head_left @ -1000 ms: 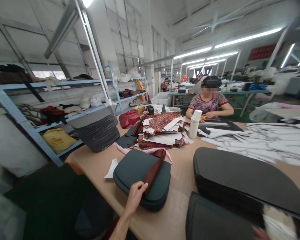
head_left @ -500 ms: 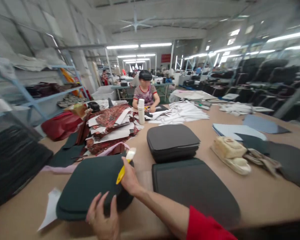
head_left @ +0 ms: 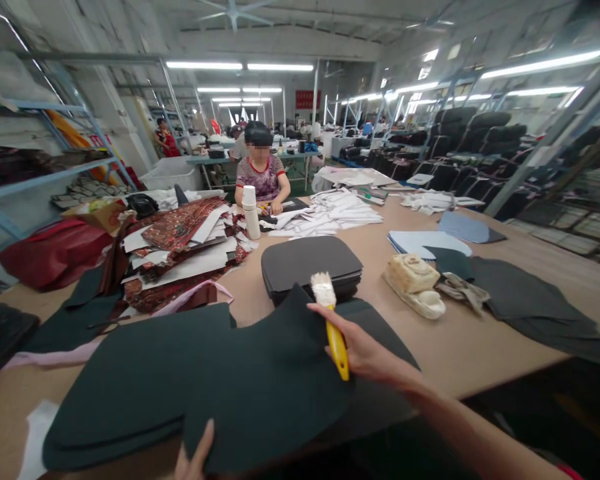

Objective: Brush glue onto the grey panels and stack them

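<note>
My right hand (head_left: 363, 347) holds a yellow-handled paintbrush (head_left: 338, 350) with pale bristles pointing up and away. The same hand grips the right edge of a dark green panel (head_left: 265, 380). At the near edge of that panel is my left hand (head_left: 196, 460), its visible fingers over the edge and the rest hidden. The raised, bent panel spans from a stack of similar dark green panels (head_left: 125, 373) on the left to the grey panel (head_left: 380, 333) on the right, covering part of each.
Behind sits a stack of dark grey panels (head_left: 310, 257). A cream block-like object (head_left: 413, 283) lies to the right, near more dark pieces (head_left: 525, 293). Patterned red scraps (head_left: 180, 233) and a white bottle (head_left: 251, 213) stand at back left. A co-worker (head_left: 260, 173) sits across the table.
A dark green panel has come off the left stack and moved right, over the grey panel. My right hand has moved right with the brush. The view has turned right.
</note>
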A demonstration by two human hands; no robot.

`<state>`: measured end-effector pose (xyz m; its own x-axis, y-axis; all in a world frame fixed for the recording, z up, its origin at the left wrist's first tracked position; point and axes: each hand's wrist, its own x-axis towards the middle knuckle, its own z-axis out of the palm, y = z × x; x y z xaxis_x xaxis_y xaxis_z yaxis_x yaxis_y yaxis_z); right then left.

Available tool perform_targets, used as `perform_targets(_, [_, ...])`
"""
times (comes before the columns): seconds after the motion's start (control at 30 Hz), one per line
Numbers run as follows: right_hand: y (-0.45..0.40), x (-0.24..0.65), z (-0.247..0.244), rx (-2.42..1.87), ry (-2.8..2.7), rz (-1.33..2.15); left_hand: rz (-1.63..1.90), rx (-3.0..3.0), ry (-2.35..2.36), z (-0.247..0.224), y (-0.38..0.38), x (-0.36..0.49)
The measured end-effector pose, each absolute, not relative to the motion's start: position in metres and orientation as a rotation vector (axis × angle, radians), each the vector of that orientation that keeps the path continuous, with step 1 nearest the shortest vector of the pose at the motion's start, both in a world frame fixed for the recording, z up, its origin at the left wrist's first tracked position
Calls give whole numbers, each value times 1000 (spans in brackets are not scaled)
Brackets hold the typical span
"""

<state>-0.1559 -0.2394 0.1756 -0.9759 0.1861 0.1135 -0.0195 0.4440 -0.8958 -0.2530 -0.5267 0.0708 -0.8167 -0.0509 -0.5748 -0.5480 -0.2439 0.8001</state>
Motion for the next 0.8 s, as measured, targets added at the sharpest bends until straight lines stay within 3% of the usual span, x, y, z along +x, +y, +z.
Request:
perform_targets(0.2, [-138,-71,81,-476,-2550,1052,1932,-131,1965,63,-434,-224])
perform_targets(0.37, [-100,-41,10,-530,-2494,952,1448,289,2404,42,-411,-209])
perform_targets(0.47, [-93,-32,-1,-525,-2548,904,1079,473,2723,40,-418,-207])
perform_targets(0.6, [-87,-38,10,-592,-2534,533,835,784,3128,44,-409,-210])
perform_targets(0.8, [-109,-109,26,-326,-2508,527,623,1392,2900,49,-311,-221])
